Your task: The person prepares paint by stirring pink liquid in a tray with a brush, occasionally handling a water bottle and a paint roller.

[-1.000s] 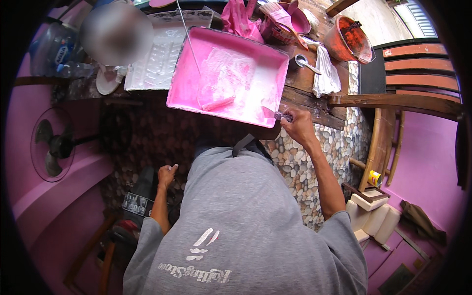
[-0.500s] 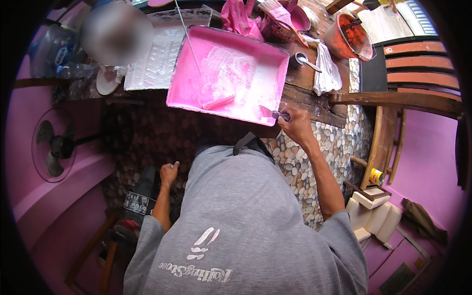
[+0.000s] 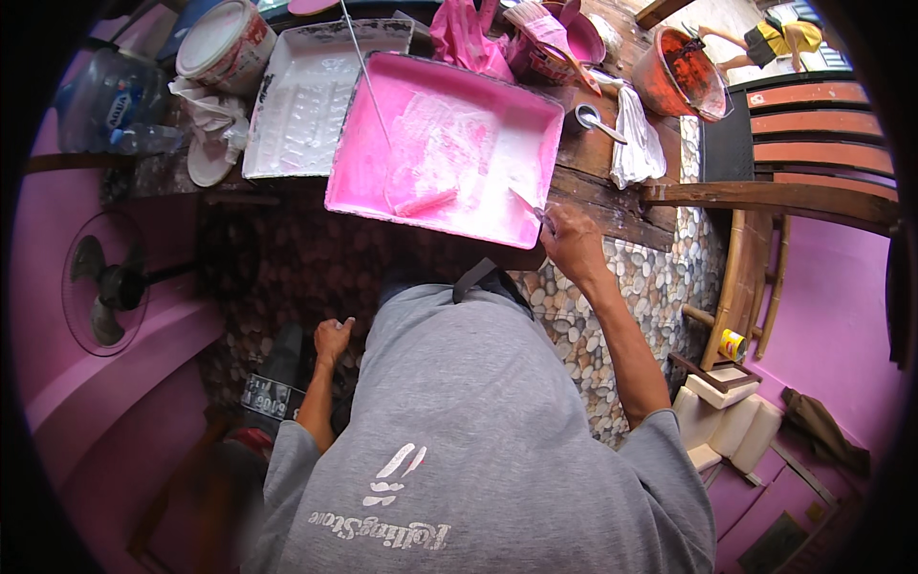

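A wide pink paint tray (image 3: 349, 191) lies at the table's near edge, wet with pink and white paint. Inside it rests a paint roller (image 3: 427, 202) with a pink sleeve and a long thin wire handle. My right hand (image 3: 574, 239) grips a putty knife (image 3: 525, 204) by its dark handle at the tray's near right corner. Its blade is tilted, seen nearly edge-on, over the painted tray floor. My left hand (image 3: 332, 338) hangs low beside my body with curled fingers, away from the table; what it holds, if anything, is hidden.
Left of the pink tray are a white-smeared tray (image 3: 314, 96), a lidded white bucket (image 3: 218, 46) and a large water bottle (image 3: 107, 96). To the right lie a brush (image 3: 545, 33), a cup (image 3: 581, 117), a white cloth (image 3: 635, 139) and an orange bucket (image 3: 669, 81). A person (image 3: 779, 40) is beyond.
The putty knife's blade has turned from flat to nearly edge-on as my right hand rotated. A person in yellow and black shows more at the upper right. My left hand stays almost still.
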The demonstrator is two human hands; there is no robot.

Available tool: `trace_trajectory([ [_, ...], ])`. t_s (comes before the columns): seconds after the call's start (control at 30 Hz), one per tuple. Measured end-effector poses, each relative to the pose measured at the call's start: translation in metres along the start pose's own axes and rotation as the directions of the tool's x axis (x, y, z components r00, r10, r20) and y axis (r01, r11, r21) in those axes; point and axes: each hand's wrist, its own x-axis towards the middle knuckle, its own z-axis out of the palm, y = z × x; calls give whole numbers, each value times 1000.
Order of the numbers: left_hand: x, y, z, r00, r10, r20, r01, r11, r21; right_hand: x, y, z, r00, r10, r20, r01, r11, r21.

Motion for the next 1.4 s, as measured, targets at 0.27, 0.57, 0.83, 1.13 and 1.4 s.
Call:
trace_trajectory([
  [0.27, -2, 2, -5, 996, -43, 81, 58, 977, -204, -5, -13, -13, 986, 122, 109, -124, 992, 5],
  [0.57, 2, 10, -7, 999, 46, 20, -46, 999, -13, -4, -7, -12, 975, 134, 179, -166, 970, 179],
  [0.83, 10, -16, 11, 989, 19, 144, 4, 986, -164, 24, 1, -13, 997, 9, -70, -11, 1000, -27],
  [1.13, 11, -31, 23, 987, 60, 146, -34, 985, -169, 48, 0, -15, 997, -60, -42, 55, 992, -114],
  [1.4, 11, -37, 27, 980, 12, 197, 26, 982, -185, 66, 11, 11, 991, -128, 37, 133, 948, -288],
])
